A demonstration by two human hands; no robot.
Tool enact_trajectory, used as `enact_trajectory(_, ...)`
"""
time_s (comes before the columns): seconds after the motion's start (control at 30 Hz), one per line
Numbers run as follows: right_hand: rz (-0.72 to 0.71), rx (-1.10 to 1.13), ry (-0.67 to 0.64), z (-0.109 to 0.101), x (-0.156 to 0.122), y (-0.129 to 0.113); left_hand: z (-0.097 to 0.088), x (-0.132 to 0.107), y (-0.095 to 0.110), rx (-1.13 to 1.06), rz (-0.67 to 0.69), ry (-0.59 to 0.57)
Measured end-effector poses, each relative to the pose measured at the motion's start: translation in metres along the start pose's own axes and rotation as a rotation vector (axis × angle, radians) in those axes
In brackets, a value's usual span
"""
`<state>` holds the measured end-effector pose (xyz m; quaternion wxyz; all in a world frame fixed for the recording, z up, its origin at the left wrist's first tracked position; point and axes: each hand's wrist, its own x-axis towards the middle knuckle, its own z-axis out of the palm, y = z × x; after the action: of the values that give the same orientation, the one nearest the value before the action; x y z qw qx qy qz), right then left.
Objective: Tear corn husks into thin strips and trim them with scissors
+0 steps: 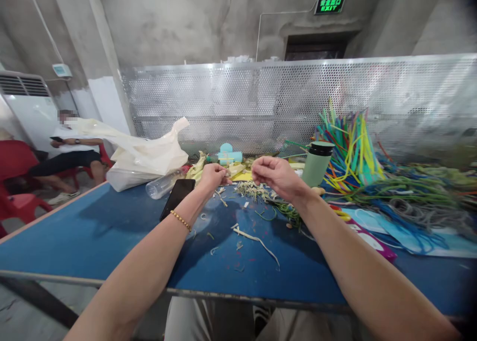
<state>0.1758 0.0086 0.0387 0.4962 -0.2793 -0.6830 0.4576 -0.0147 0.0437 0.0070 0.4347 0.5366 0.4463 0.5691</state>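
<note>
My left hand [215, 176] is raised over the far middle of the table, thumb and fingertips pinched together. Facing it across a small gap is my right hand [276, 176], its fingers curled and closed. Whatever either pinch holds is too small to make out. Below and between them lies a heap of pale green shredded strips [253, 191]. Dry, pale husk-like leaves [197, 167] lie just behind my left hand. Closer to me, a long cream strip [257, 238] rests on the blue table [122, 241] among small scraps.
A black phone [177, 199], a clear plastic bottle [161, 186] and a white plastic bag [149, 154] are at left. On the right stand a green tumbler [316, 166] and bundled coloured strips [354, 152], beside tangled cords [413, 202]. A person [74, 144] sits beyond the table.
</note>
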Motion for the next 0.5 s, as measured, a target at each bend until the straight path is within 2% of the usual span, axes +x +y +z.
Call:
enact_trajectory(0.07, 0.069, -0.193, -0.061, -0.002, 0.0, 0.003, -0.003, 0.005, -0.004, 0.051, 0.059, 0.024)
enact_trajectory(0.1, 0.096, -0.363, -0.041, -0.004, 0.001, 0.006, -0.005, 0.007, -0.006, 0.084, 0.099, 0.03)
enact_trajectory(0.2, 0.19, -1.088, 0.106, -0.012, 0.005, 0.022, -0.009, 0.01, -0.009, 0.226, 0.235, -0.001)
enact_trajectory(0.27, 0.313, -1.446, 0.077, -0.016, 0.005, 0.034, -0.013, 0.01, -0.008, 0.367, 0.283, -0.107)
enact_trajectory(0.33, 0.384, -1.573, -0.011, -0.019, 0.004, 0.045, -0.017, 0.007, -0.006, 0.546, 0.284, -0.272)
enact_trajectory(0.43, 0.387, -1.535, -0.112, -0.022, 0.003, 0.054, -0.022, 0.002, -0.003, 0.822, 0.213, -0.501)
enact_trajectory(0.5, 0.378, -1.472, -0.135, -0.025, 0.004, 0.056, -0.023, -0.001, -0.002, 0.93, 0.227, -0.51)
